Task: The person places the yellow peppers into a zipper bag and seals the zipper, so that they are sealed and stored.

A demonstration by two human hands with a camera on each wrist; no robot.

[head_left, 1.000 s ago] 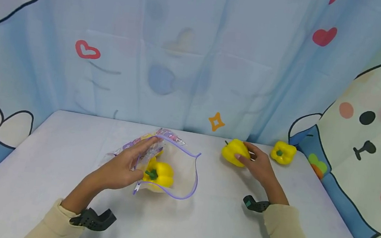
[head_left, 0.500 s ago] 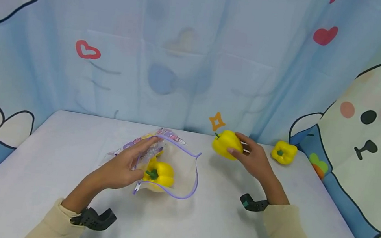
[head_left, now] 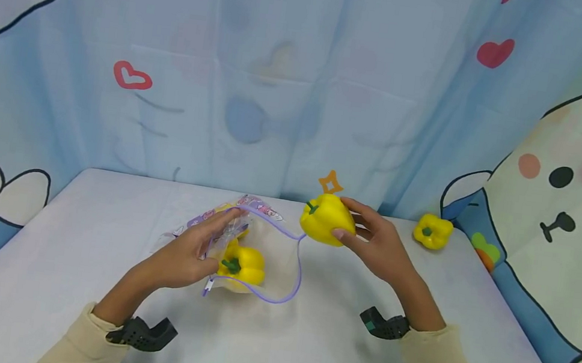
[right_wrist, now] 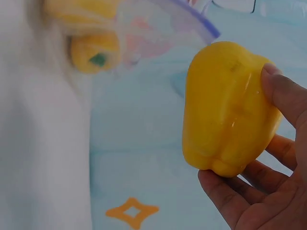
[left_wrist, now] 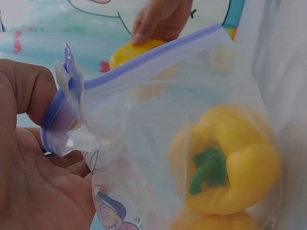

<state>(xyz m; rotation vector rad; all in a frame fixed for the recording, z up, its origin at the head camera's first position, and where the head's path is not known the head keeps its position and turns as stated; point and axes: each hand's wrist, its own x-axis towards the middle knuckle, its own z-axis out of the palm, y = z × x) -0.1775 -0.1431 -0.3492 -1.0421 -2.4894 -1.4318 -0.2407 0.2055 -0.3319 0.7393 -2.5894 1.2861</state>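
On the translucent plastic zip bag [head_left: 283, 262] with the purple rim, the printed figures are too small to make out from the head, and part of that side is hidden by the person's left hand [head_left: 186, 256], which the left wrist view crops at its left edge. Inside the bag, one yellow bell pepper [left_wrist: 216, 222] is cut off by that view's bottom edge; the right wrist view blurs the bag's contents. Right of the bag, the person's right hand [head_left: 378, 247] covers one end of the held yellow bell pepper [head_left: 326, 219]. Nearer the wearer than the bag, both beige sleeves [head_left: 85, 345] run out of frame.
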